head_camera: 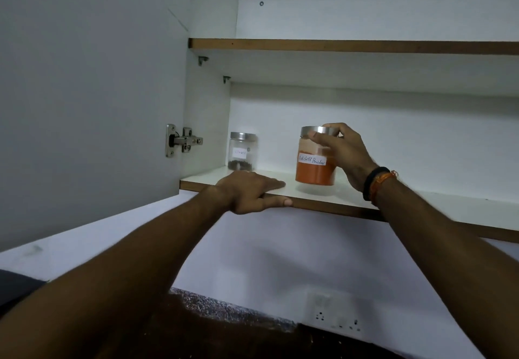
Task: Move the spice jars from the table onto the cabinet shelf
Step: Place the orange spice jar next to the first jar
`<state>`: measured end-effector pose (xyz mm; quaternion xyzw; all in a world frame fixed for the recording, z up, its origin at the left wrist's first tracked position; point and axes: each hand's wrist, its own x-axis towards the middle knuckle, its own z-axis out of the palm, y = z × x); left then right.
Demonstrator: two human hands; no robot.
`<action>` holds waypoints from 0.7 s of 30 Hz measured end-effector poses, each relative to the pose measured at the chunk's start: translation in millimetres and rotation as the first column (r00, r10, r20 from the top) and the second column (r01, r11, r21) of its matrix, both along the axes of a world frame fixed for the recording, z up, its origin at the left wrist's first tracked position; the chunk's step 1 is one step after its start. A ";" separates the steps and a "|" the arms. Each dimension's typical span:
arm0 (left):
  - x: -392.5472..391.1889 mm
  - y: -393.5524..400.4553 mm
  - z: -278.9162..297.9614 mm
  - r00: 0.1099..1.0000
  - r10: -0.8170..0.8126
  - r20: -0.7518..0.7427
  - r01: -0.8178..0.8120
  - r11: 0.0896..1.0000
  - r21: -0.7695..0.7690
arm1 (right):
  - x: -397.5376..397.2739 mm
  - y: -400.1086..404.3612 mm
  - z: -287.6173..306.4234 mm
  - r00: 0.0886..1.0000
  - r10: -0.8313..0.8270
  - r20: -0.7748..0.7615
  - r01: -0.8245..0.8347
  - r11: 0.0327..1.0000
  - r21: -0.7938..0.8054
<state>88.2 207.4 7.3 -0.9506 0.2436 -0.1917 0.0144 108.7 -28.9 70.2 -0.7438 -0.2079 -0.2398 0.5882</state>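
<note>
Your right hand (341,153) grips the chilli powder jar (316,159) by its steel lid, fingers curled round the rim, holding it just above the lower cabinet shelf (407,204). Your left hand (250,190) lies flat on the shelf's front edge, fingers straight, thumb underneath. A second jar (243,151) stands at the back left corner. The placing step looks under way; next, lower the jar until it sits flat, then let go.
</note>
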 end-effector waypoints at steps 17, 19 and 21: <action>12.3 3.0 1.3 0.999 -0.046 -0.011 0.045 0.999 -0.021 | 113.5 44.4 10.8 0.987 0.057 -0.153 -0.092 0.967 -0.235; 13.0 4.0 0.5 0.999 -0.051 0.002 0.051 0.998 -0.028 | 120.9 48.2 12.9 0.986 0.044 -0.161 -0.079 0.973 -0.219; 13.0 4.2 0.1 0.998 -0.056 0.019 0.057 0.998 -0.029 | 125.9 53.0 15.9 0.988 0.025 -0.154 -0.063 0.966 -0.250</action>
